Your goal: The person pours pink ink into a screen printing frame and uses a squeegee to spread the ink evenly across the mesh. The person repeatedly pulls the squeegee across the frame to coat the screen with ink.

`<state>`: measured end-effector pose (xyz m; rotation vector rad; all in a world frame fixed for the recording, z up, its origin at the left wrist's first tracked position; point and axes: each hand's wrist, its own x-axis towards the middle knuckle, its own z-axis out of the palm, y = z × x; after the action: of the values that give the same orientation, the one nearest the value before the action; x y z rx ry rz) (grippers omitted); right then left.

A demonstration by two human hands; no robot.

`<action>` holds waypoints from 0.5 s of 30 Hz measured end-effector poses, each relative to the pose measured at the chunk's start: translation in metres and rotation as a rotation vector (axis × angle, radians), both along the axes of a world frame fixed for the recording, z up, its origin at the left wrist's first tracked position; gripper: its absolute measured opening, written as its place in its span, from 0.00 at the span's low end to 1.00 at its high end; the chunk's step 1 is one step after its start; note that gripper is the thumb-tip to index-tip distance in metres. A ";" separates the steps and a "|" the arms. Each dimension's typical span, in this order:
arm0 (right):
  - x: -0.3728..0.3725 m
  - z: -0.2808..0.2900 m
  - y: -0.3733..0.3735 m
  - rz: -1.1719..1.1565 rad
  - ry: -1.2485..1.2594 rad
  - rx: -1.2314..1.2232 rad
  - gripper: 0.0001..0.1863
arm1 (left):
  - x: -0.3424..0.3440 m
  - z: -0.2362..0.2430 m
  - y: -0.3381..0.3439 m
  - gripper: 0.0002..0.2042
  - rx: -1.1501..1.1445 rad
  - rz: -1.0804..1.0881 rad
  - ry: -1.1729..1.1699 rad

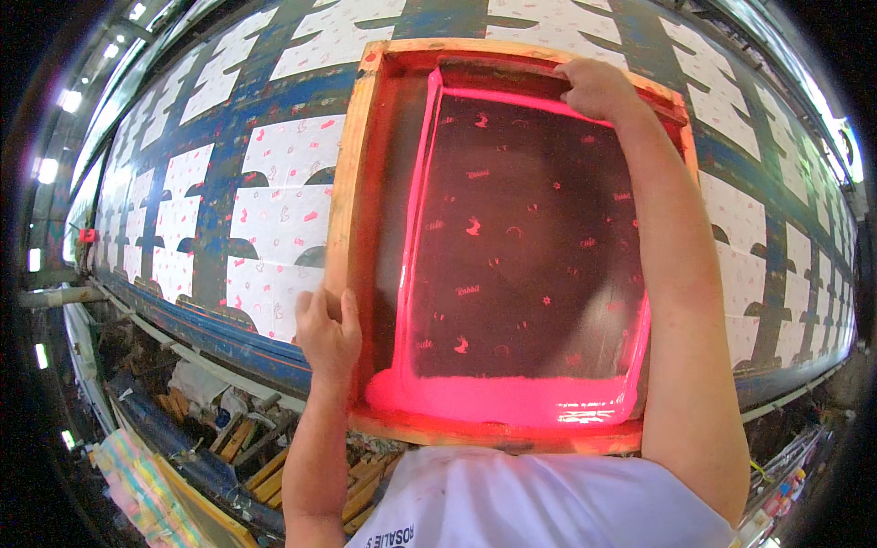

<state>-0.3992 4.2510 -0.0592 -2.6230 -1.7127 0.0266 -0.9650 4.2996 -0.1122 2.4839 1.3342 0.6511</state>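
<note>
A wooden screen-printing frame lies over white printed fabric pieces. Its dark mesh carries small rabbit, star and lettering motifs. My left hand is closed around the frame's left rail near its lower end. At the far end inside the frame, my right hand grips a squeegee, a long bar lying crosswise, partly hidden by that hand. Bright pink ink pools along the near end. Thin pink lines run up both sides, and another pink band lies just in front of the squeegee.
The long blue-stained table bears rows of white pieces on both sides of the frame. Below its near edge at left are wood scraps, a dark roll and a checkered cloth. A pipe juts in at far left.
</note>
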 end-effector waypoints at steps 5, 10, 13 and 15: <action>-0.069 0.011 -0.051 0.055 0.027 -0.040 0.23 | -0.004 -0.006 0.002 0.15 0.001 0.009 -0.006; -0.162 0.018 -0.121 0.058 0.092 -0.088 0.21 | -0.008 -0.007 0.003 0.18 -0.007 0.005 0.008; -0.224 0.017 -0.165 0.063 0.116 -0.054 0.21 | -0.011 -0.007 0.004 0.19 -0.023 0.016 0.022; -0.263 0.017 -0.194 0.064 0.123 -0.016 0.20 | -0.013 -0.008 0.005 0.21 -0.048 0.008 0.019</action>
<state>-0.6622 4.0571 -0.0426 -2.5178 -1.7618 0.1988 -0.9783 4.3041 -0.1205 2.4541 1.3514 0.5921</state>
